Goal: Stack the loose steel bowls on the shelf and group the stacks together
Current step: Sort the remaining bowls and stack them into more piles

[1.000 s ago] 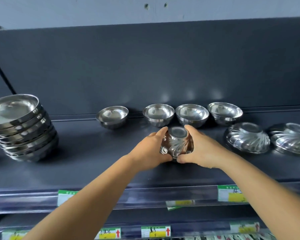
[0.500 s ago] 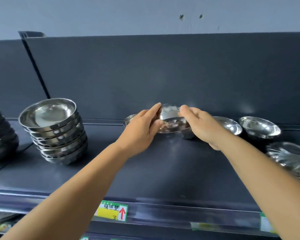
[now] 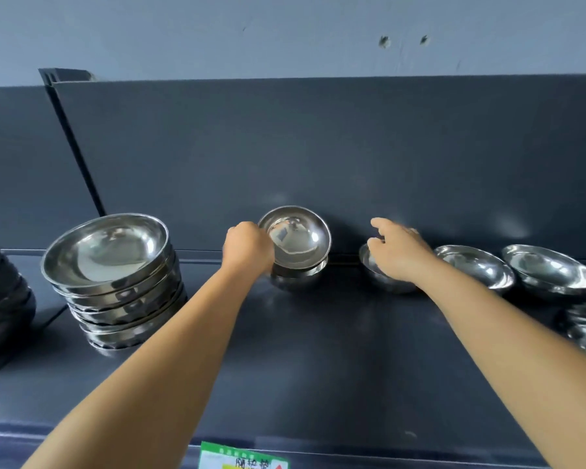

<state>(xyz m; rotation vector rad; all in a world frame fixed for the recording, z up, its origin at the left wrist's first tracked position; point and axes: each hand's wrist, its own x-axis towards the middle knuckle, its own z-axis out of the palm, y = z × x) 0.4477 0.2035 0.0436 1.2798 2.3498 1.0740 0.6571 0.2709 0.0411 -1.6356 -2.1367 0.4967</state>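
A shop, dark grey metal display shelf (image 3: 318, 350) with a tall back panel, green and yellow price label (image 3: 242, 460) clipped to its front edge, many identical shiny steel bowls (image 3: 474, 269) set out, tall stack of larger steel bowls (image 3: 115, 282)

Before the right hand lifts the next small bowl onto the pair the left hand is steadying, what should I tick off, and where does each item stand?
1. Left hand grips the tilted top bowl by its rim: ok.
2. Top bowl seated level in the bowl beneath: not ok, it tilts toward the camera.
3. Right hand on the next bowl: ok, resting over it; a closed grip: cannot tell.
4. Shelf between the two bowls free of objects: ok.
5. Two more loose bowls wait to the right: ok.
6. Large stack stands apart on the left: ok.
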